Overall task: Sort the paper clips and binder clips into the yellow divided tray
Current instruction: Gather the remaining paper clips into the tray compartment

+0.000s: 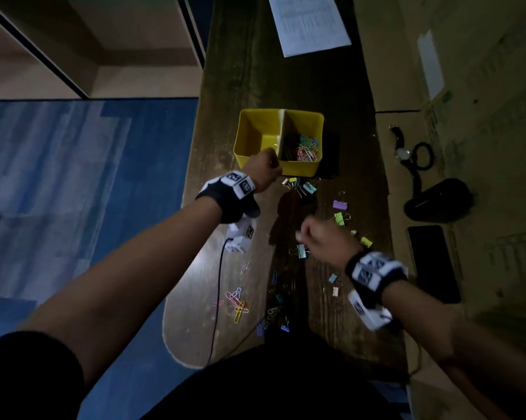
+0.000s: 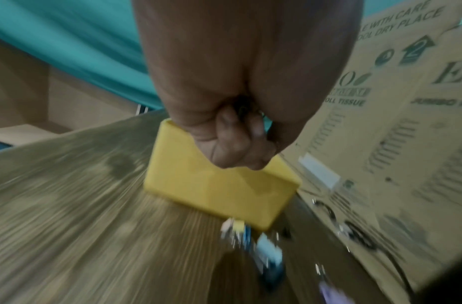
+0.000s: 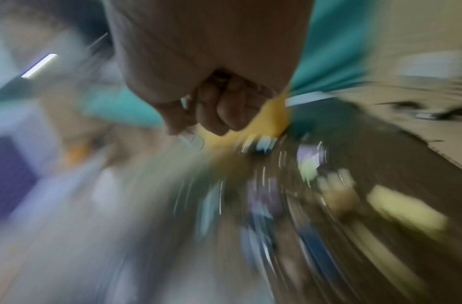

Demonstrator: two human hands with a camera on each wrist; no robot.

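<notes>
The yellow divided tray (image 1: 298, 170) (image 2: 211, 185) stands mid-table. Its right compartment holds coloured paper clips (image 1: 305, 148); the left one looks nearly bare. My left hand (image 1: 264, 166) (image 2: 237, 144) is a fist at the tray's near rim, with dark wire bits of clips showing inside it. My right hand (image 1: 316, 237) (image 3: 219, 111) is also a fist, low over the table, and a wire clip loop (image 3: 190, 139) sticks out below it. Binder clips lie loose: a cluster (image 1: 301, 186), a purple one (image 1: 339, 204), a green one (image 1: 340, 219). Paper clips (image 1: 237, 301) lie nearer me.
A printed sheet (image 1: 308, 22) lies at the table's far end. Cardboard boxes (image 1: 468, 86) line the right side and carry a watch (image 1: 403, 153), a black pouch (image 1: 437, 200) and a phone (image 1: 433, 262). Blue floor (image 1: 73, 177) lies past the table's left edge.
</notes>
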